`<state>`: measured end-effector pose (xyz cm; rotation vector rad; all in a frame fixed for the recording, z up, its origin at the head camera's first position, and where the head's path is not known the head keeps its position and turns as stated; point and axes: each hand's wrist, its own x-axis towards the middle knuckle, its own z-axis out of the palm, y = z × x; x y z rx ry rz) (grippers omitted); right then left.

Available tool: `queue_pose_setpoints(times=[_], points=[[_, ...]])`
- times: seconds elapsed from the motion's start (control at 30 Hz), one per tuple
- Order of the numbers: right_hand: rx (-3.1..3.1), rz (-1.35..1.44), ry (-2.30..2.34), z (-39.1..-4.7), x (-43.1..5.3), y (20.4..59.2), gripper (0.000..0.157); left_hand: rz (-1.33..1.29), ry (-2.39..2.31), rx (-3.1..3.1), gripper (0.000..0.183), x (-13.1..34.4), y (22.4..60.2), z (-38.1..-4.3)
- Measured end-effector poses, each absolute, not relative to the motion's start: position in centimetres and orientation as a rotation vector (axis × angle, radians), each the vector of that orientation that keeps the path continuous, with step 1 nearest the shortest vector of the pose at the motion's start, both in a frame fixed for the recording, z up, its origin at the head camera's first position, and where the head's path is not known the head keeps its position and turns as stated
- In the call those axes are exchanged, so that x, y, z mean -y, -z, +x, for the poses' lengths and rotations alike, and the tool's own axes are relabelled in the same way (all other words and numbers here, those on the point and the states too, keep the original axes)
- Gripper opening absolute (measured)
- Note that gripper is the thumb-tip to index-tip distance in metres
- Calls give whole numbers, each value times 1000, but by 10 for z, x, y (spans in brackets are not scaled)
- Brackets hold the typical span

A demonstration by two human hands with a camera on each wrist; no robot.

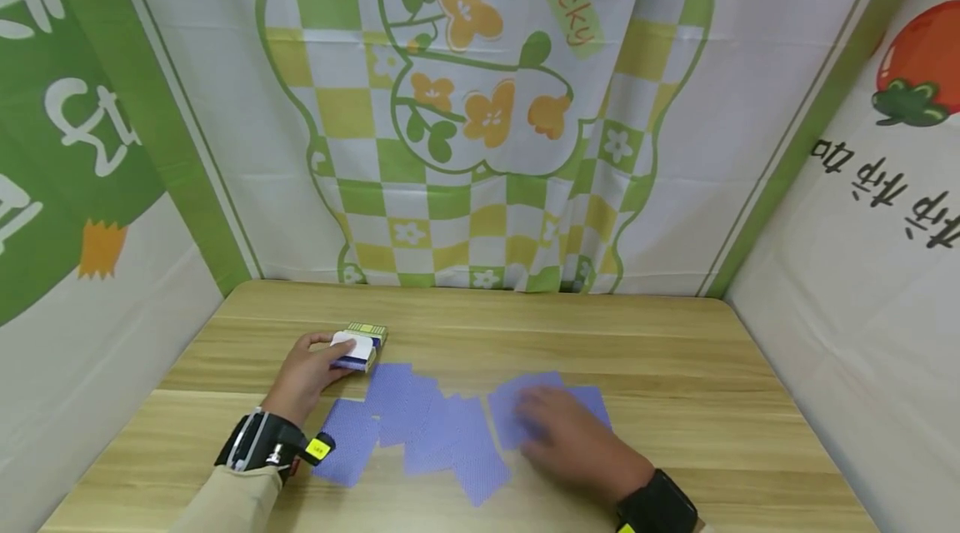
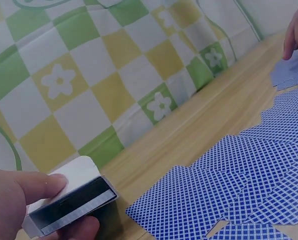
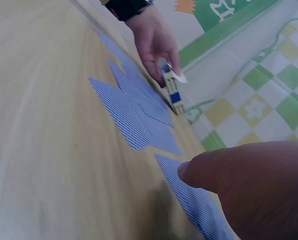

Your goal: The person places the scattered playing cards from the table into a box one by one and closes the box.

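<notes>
In the head view, my left hand holds a small playing card box between thumb and fingers, at the left of the table. Its white flap stands out, and the left wrist view shows the box's end dark with a pale stripe. Playing cards with blue checked backs lie overlapping, face down, in the middle. My right hand, blurred, is over a separate few cards on the right, its fingertips on or just above them. In the right wrist view, only my thumb shows close by.
The wooden table has rounded back corners. A green and yellow checked curtain hangs behind it, and printed cloth walls stand at both sides. One card lies at the left end of the spread, near my left wrist.
</notes>
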<state>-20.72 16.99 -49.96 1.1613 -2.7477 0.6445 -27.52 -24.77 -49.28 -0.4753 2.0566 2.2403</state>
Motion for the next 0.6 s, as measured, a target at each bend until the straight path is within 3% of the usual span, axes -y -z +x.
queue_pose_setpoints(times=[0.13,0.2,0.4,0.6], points=[[2796,1100,-644,-205,-182,491,41,-449,-2187,-2033,84,249,492,-274],[2802,1062,-628,-204,-189,491,45,-425,-2151,-2015,88,249,491,-273],[2891,903,-675,-206,-201,489,52,-315,-2191,-1842,67,245,488,-268],[3064,716,-737,-208,-203,489,66,-282,-2382,-1477,60,243,479,-259]])
